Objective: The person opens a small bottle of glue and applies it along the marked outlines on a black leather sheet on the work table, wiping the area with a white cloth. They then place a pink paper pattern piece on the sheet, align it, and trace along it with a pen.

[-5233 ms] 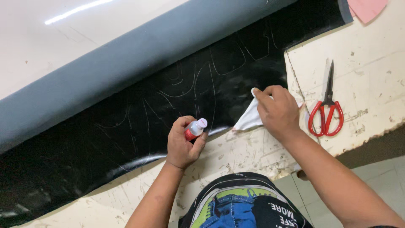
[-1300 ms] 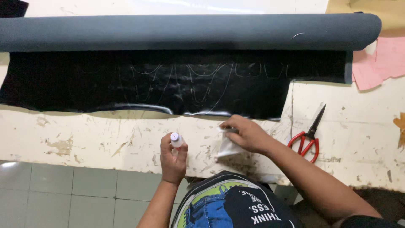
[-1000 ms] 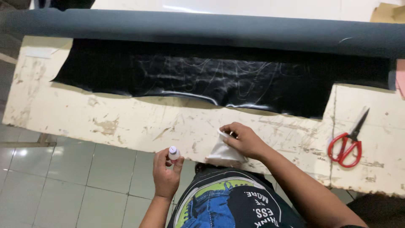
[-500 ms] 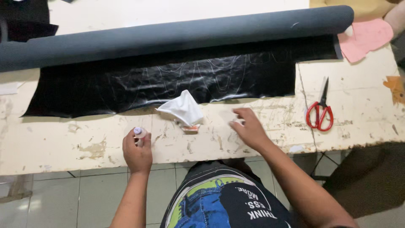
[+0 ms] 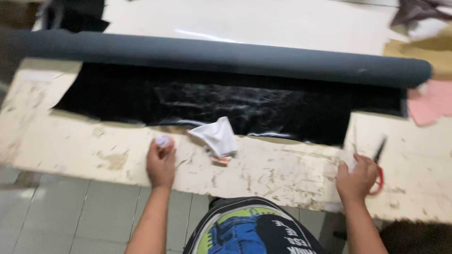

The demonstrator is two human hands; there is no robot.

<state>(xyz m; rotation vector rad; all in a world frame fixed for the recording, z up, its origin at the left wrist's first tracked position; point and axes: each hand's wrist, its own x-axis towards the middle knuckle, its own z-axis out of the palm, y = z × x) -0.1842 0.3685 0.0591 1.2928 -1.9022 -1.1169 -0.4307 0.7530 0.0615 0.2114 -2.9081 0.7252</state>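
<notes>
My left hand (image 5: 160,162) rests on the worn table edge, closed around a small white-capped marker (image 5: 162,140). A white folded cloth (image 5: 215,135) lies loose on the table beside it, at the edge of the black sheet (image 5: 226,106) with pale chalk lines. My right hand (image 5: 356,178) is far to the right, on the red-handled scissors (image 5: 377,169), fingers curled over the handles; a small white scrap shows at my fingertips. The frame is blurred, so the grip is unclear.
A long grey roll of material (image 5: 226,56) lies across the table behind the black sheet. Pink cloth (image 5: 431,103) sits at the right end. The scuffed cream tabletop (image 5: 282,169) runs along the front; tiled floor lies below its edge.
My right hand let go of the white cloth, which now lies on the table, and moved right to the scissors. My left hand stays on the marker.
</notes>
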